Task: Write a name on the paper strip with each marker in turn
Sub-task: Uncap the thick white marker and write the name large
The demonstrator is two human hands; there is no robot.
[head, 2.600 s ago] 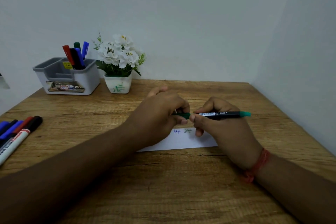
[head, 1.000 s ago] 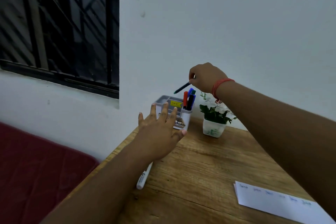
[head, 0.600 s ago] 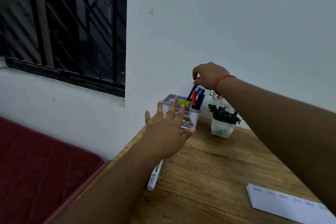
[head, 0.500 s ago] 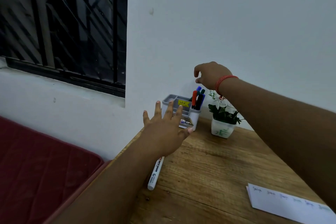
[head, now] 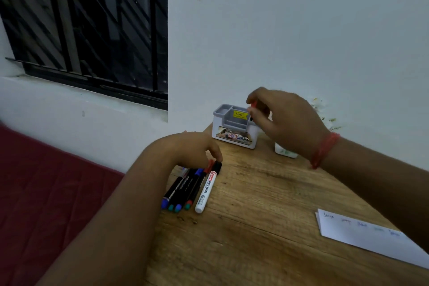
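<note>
A wooden bench (head: 267, 227) stands against a white wall. The paper strip (head: 371, 237) lies at its right edge, well apart from both hands. The right hand (head: 285, 121) pinches a red marker (head: 253, 105) at the grey holder (head: 234, 126), seemingly fetching the next pen; next it must be uncapped. The left hand (head: 188, 148), fingers curled, touches the laid-out markers (head: 190, 188).

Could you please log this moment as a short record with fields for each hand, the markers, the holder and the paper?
right hand: pinches a red marker over the grey holder
left hand: fingers curled onto the row of markers lying on the table
whiteboard marker: rightmost in the row
paper strip: flat at right, several names written
plant pot: behind the right hand, mostly hidden
</note>
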